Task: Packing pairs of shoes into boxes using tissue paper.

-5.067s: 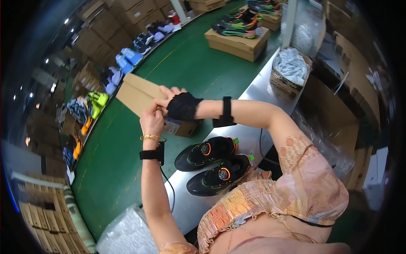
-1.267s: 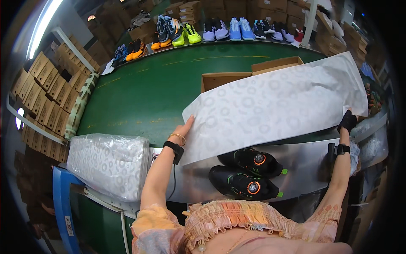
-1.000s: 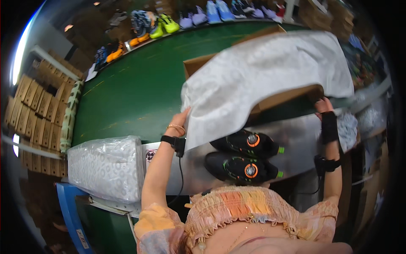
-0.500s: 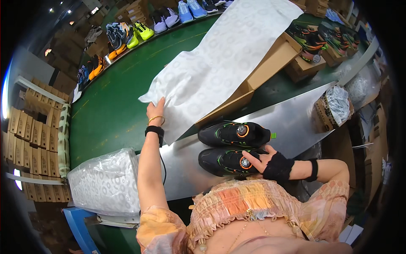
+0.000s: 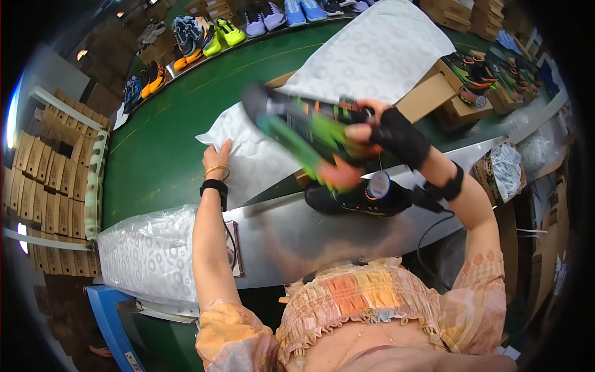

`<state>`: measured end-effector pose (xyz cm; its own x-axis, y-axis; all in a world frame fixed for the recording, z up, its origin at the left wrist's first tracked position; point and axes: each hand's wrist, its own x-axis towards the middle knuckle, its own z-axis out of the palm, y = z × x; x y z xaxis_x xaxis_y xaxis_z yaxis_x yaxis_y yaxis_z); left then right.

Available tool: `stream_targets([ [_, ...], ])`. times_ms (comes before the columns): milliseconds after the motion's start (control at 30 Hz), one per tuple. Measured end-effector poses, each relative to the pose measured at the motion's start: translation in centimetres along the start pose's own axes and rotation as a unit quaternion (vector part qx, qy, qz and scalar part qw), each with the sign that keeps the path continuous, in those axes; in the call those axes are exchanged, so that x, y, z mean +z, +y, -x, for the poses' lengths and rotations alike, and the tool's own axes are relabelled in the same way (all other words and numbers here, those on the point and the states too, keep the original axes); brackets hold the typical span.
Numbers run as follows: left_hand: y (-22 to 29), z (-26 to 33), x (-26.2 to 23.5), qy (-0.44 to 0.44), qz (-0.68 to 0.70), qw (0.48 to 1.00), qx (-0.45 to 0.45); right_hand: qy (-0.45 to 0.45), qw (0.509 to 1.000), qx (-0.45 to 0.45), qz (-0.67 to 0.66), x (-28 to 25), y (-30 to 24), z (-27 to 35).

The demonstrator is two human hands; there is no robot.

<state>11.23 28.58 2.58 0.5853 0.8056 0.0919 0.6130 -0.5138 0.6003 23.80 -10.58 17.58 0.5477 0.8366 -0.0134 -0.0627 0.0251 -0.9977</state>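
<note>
My left hand (image 5: pixel 217 158) pinches the near-left corner of a large sheet of white patterned tissue paper (image 5: pixel 365 56). The paper lies over an open cardboard shoebox (image 5: pixel 427 99), hiding most of it. In my right hand (image 5: pixel 378 130), which wears a black fingerless glove, is a black sneaker (image 5: pixel 297 121) with green and orange parts. This shoe is lifted and tilted above the paper, blurred by motion, its sole partly showing. Below it the matching black sneaker (image 5: pixel 365 201) sits on the metal table (image 5: pixel 291 242). A round tag (image 5: pixel 379 185) hangs in front of that shoe.
A plastic-wrapped stack of tissue paper (image 5: pixel 152 254) lies at the left. Green conveyor belt (image 5: pixel 167 142) runs beyond the table, with several sneakers (image 5: pixel 229 31) along its far edge. At right are boxed shoes (image 5: pixel 471 80) and a carton of crumpled plastic (image 5: pixel 505 170).
My right hand has lifted the nearer sneaker off the table and carried it forward and left over the paper. My left hand still grips the paper's corner, drawn slightly left.
</note>
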Motion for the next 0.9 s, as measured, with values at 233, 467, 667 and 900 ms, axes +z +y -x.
stream_targets([
  [233,6.2,-1.9,-3.8,-0.092,0.001,0.995,0.031,0.204,0.923,0.029,0.325,-2.1,12.3,-12.2],
  [467,16.3,-1.0,-0.9,-0.392,0.531,0.749,-0.059,-0.006,0.987,0.159,-0.022,2.6,9.1,-10.5],
  [667,17.4,4.0,9.0,-0.217,0.087,0.924,0.302,0.007,0.668,-0.162,0.727,-1.8,9.9,-6.1],
  [900,17.8,8.2,12.1,-0.247,-0.266,0.834,0.416,0.038,0.714,0.038,0.698,-7.8,6.0,0.3],
])
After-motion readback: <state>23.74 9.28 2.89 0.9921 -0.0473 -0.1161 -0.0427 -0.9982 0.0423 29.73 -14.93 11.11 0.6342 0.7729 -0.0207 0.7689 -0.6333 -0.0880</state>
